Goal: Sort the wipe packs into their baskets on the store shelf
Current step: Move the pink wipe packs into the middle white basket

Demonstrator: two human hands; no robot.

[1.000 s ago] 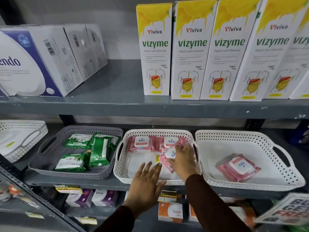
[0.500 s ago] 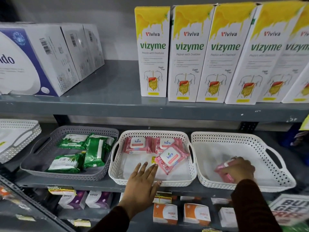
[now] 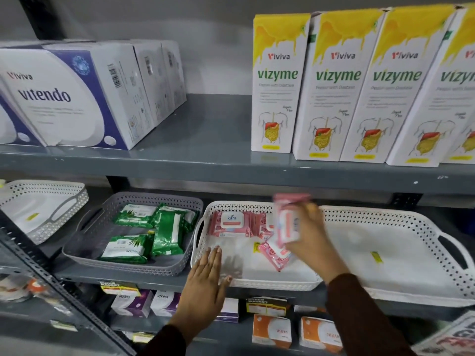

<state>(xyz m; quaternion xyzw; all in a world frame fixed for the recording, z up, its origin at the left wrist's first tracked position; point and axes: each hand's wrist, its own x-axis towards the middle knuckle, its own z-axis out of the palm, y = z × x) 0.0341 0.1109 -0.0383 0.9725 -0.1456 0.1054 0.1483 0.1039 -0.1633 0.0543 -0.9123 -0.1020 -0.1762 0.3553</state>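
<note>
My right hand (image 3: pixel 312 235) grips a pink wipe pack (image 3: pixel 287 219), held upright and blurred above the right side of the middle white basket (image 3: pixel 257 282). Inside that basket lie a pink Kara pack (image 3: pixel 231 223) at the back, another partly hidden behind the held pack, and a tilted pink pack (image 3: pixel 273 254) under my right hand. My left hand (image 3: pixel 205 286) lies flat with fingers apart on the front left rim of the middle basket. The grey basket (image 3: pixel 123 263) on the left holds several green wipe packs (image 3: pixel 167 229). The right white basket (image 3: pixel 411 286) shows no packs.
Another white basket (image 3: pixel 43 209) sits at the far left of the shelf. The grey shelf above (image 3: pixel 218 163) carries tall Vizyme boxes (image 3: pixel 279 83) and Vitendo boxes (image 3: pixel 69 96). Small boxes (image 3: pixel 272 330) stand on the shelf below.
My right hand took the pink pack out of the right basket and carried it left, up over the middle basket. My left hand stayed on the basket rim.
</note>
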